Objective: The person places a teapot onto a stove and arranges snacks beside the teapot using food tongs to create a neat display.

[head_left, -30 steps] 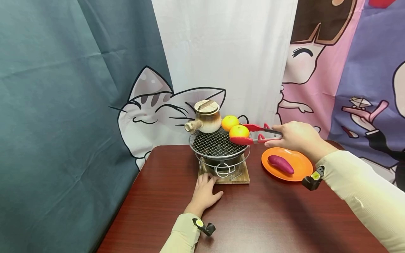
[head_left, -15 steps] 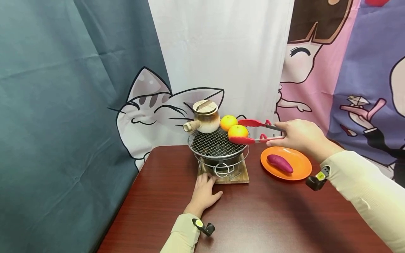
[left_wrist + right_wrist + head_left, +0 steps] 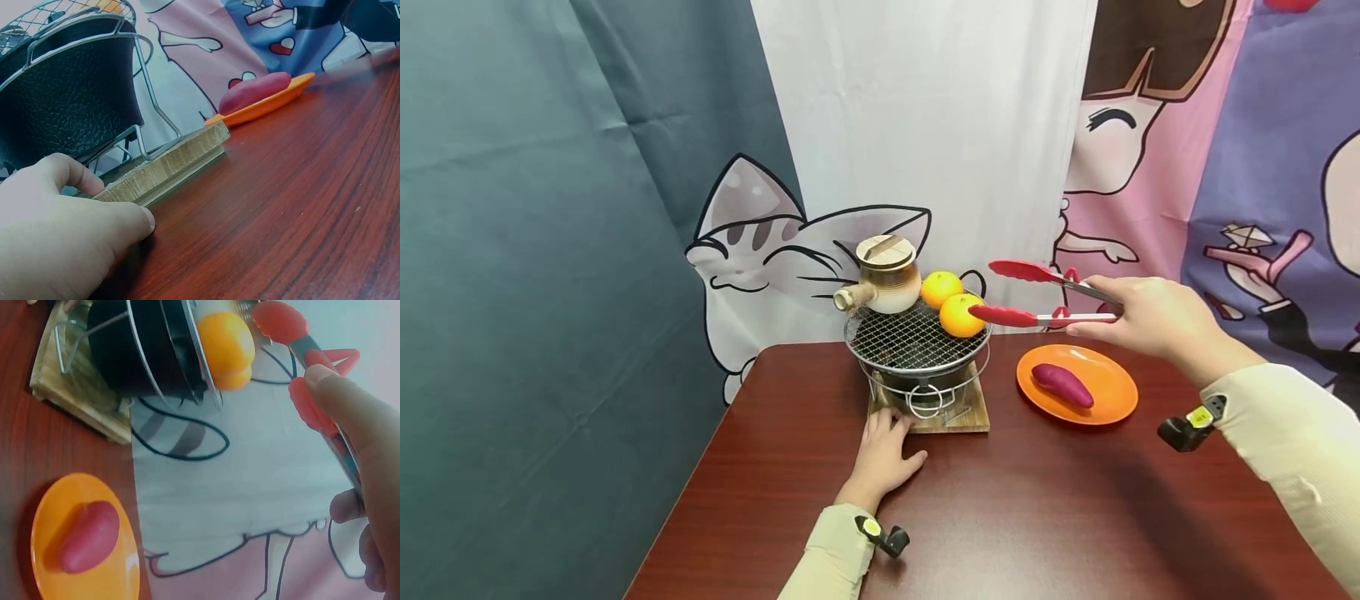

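Observation:
My right hand (image 3: 1157, 321) holds red-tipped tongs (image 3: 1011, 317) by their metal arms, with the red heads spread apart and nothing between them. The lower tong head overlaps the right side of the front orange (image 3: 958, 318) in the head view; whether they touch I cannot tell. Behind it a second orange (image 3: 941, 288) sits on the wire grill (image 3: 910, 342), beside a lidded clay pot (image 3: 897, 292) with a side handle. My left hand (image 3: 878, 458) rests its fingers at the near left corner of the wooden board (image 3: 187, 153) under the stove, thumb spread away.
Right of the stove lies an orange plate (image 3: 1112, 400) bearing a purple sweet potato (image 3: 1063, 385). The black stove body (image 3: 69, 87) stands in a wire frame on the board. A printed curtain (image 3: 985, 125) hangs behind the brown table (image 3: 1000, 517).
My right hand has drawn the tongs right, away from the front orange, and their heads have spread wider. The oranges stay on the grill. My left hand has not moved.

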Action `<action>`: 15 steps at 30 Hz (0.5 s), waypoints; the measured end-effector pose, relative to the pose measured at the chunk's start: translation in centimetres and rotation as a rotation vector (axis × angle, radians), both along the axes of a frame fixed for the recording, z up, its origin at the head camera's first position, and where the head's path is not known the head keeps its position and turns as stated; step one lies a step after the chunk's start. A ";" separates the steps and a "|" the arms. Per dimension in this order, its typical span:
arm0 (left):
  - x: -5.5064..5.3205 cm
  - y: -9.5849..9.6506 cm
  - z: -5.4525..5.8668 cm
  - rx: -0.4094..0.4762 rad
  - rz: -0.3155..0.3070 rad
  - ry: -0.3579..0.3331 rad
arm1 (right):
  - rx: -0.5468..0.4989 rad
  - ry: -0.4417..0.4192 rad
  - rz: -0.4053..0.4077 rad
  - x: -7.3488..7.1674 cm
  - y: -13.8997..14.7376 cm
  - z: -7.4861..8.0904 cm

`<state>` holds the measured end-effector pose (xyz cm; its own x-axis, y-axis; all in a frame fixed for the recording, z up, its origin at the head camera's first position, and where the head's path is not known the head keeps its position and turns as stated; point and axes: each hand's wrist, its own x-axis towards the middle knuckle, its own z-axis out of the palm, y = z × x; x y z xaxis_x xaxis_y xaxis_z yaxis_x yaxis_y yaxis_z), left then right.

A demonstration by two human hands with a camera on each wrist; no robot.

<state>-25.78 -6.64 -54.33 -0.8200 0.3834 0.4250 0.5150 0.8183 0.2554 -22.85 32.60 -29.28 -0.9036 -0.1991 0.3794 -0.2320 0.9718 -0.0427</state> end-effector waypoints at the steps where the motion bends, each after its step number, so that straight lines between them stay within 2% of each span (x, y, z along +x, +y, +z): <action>1: 0.0 0.0 0.0 0.001 -0.001 -0.002 | 0.002 0.003 -0.006 0.0 0.3 -0.1; 4: -0.1 -0.1 0.0 0.007 -0.006 -0.013 | -0.001 -0.006 -0.029 0.1 1.4 -0.5; 8: -0.1 -0.1 0.1 0.009 -0.008 -0.018 | -0.016 -0.058 -0.075 0.2 2.7 -1.1; 15: 0.0 -0.2 0.2 0.008 -0.018 0.006 | -0.029 -0.100 -0.112 0.4 4.9 -3.0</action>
<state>-25.75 -6.81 -54.14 -0.8104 0.3944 0.4333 0.5311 0.8069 0.2588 -22.50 37.55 -32.33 -0.9530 -0.0852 0.2907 -0.1154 0.9894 -0.0881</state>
